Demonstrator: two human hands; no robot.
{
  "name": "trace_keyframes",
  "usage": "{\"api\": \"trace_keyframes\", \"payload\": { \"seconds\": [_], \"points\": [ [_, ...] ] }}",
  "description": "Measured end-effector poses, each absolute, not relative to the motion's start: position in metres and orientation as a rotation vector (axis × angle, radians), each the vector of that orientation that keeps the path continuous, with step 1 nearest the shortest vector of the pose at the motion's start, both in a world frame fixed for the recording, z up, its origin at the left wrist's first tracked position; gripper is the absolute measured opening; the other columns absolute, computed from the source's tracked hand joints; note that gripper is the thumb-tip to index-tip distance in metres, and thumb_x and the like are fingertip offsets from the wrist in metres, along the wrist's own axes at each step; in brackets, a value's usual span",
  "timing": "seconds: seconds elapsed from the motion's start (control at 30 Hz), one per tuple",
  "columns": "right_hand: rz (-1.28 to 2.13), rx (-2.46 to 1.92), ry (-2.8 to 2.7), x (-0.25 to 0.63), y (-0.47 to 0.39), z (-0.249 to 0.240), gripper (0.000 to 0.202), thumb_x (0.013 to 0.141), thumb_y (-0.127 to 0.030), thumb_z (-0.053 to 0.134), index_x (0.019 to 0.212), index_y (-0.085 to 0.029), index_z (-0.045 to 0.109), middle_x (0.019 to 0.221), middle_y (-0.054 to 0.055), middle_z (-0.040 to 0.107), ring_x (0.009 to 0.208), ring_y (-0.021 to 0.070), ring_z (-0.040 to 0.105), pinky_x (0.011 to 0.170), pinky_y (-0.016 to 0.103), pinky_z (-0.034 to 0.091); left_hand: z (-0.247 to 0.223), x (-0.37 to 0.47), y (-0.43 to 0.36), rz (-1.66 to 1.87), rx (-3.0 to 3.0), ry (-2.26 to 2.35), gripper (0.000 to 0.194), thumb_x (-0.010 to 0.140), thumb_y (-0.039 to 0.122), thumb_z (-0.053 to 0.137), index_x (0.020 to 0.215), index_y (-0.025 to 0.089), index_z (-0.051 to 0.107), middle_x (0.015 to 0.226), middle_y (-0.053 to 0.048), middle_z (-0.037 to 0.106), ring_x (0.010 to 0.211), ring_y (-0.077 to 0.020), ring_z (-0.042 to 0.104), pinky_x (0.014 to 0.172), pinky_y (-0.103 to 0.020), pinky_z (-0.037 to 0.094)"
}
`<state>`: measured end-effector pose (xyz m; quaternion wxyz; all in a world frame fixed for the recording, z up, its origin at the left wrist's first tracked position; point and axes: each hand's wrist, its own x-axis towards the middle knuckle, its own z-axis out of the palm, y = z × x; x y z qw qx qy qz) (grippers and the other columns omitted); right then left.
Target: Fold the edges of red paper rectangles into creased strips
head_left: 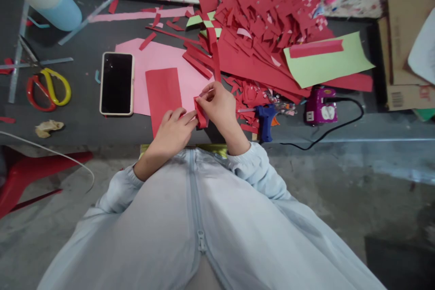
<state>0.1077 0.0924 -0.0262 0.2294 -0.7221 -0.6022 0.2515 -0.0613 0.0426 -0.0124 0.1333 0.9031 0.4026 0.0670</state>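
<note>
While the far side of the table [84,133] carries a broad heap of folded red pieces [261,18] at 1 o'clock from the hands, the folding looks well advanced, though not finished, since flat paper remains. At 11 o'clock lies a pink sheet [139,56], with a smaller red sheet [163,84] partly over it and reaching under the left hand [174,132]; both look largely uncut. Flat red strips [197,65] at 11 o'clock from the right hand [220,104] seem cut but not yet folded. Smallest is the red strip [201,118] in work, bent over on itself near the table's near edge; its fold appears only part made. It sits between the two hands, at 8 o'clock from the right hand's middle and 2 o'clock from the left's. The right hand pinches its upper end between thumb and forefinger; the left is palm down, fingertips up against its side, and whether these grip it or merely steady it I cannot tell, the thumb being hidden.
</note>
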Motion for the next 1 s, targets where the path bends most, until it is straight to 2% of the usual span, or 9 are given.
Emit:
{"api": "trace_keyframes", "payload": {
  "seconds": [0.23, 0.5, 0.63, 0.73, 0.83, 1.0],
  "points": [
    [0.671, -2.043, -1.699, 0.105, 0.094, -0.021, 0.016, 0.079, -0.027, 0.068, 0.088, -0.024, 0.054, 0.078, -0.001, 0.07, 0.077, 0.021, 0.066, 0.071, 0.034, 0.044, -0.012, -0.061, 0.041, 0.183, 2.641, 1.174, 0.032, 0.095, 0.015, 0.045, 0.12, 0.017, 0.065, 0.138, -0.008, 0.063, 0.12, -0.0312, 0.051, 0.094, -0.048, 0.043],
    [0.689, -2.052, -1.696, 0.103, 0.095, -0.018, 0.016, 0.079, -0.026, 0.068, 0.083, -0.024, 0.053, 0.079, -0.001, 0.069, 0.076, 0.0203, 0.065, 0.07, 0.033, 0.043, -0.016, -0.063, 0.04, 0.219, 2.619, 1.154, 0.033, 0.091, 0.013, 0.049, 0.119, 0.015, 0.065, 0.138, -0.012, 0.062, 0.124, -0.0327, 0.05, 0.096, -0.051, 0.044],
    [0.706, -2.046, -1.706, 0.103, 0.097, -0.016, 0.017, 0.077, -0.024, 0.069, 0.08, -0.024, 0.052, 0.078, -0.001, 0.068, 0.075, 0.0196, 0.063, 0.069, 0.033, 0.041, -0.017, -0.065, 0.039, 0.329, 2.533, 1.236, 0.034, 0.091, 0.014, 0.047, 0.12, 0.013, 0.065, 0.128, -0.012, 0.067, 0.117, -0.0289, 0.054, 0.098, -0.046, 0.045],
    [0.753, -2.036, -1.716, 0.103, 0.099, -0.014, 0.018, 0.077, -0.022, 0.07, 0.078, -0.024, 0.052, 0.075, -0.002, 0.067, 0.075, 0.0188, 0.062, 0.069, 0.032, 0.04, -0.016, -0.064, 0.038, 0.385, 2.507, 1.327, 0.045, 0.09, 0.012, 0.045, 0.134, 0.009, 0.057, 0.135, -0.014, 0.063, 0.117, -0.029, 0.053, 0.099, -0.044, 0.044],
    [0.776, -2.032, -1.724, 0.105, 0.1, -0.012, 0.018, 0.077, -0.022, 0.07, 0.076, -0.023, 0.052, 0.074, -0.002, 0.065, 0.073, 0.0179, 0.06, 0.069, 0.032, 0.04, -0.016, -0.06, 0.037, 0.33, 2.574, 1.239, 0.056, 0.09, 0.011, 0.044, 0.146, 0.011, 0.044, 0.146, -0.011, 0.056, 0.125, -0.0316, 0.049, 0.1, -0.047, 0.042],
    [0.772, -2.026, -1.734, 0.107, 0.102, -0.014, 0.018, 0.076, -0.023, 0.069, 0.073, -0.023, 0.051, 0.076, -0.001, 0.063, 0.073, 0.0169, 0.058, 0.068, 0.031, 0.039, -0.019, -0.058, 0.033, 0.221, 2.652, 1.162, 0.044, 0.095, 0.014, 0.041, 0.136, 0.014, 0.057, 0.143, -0.007, 0.059, 0.126, -0.0326, 0.049, 0.098, -0.049, 0.042]
  ]
}}
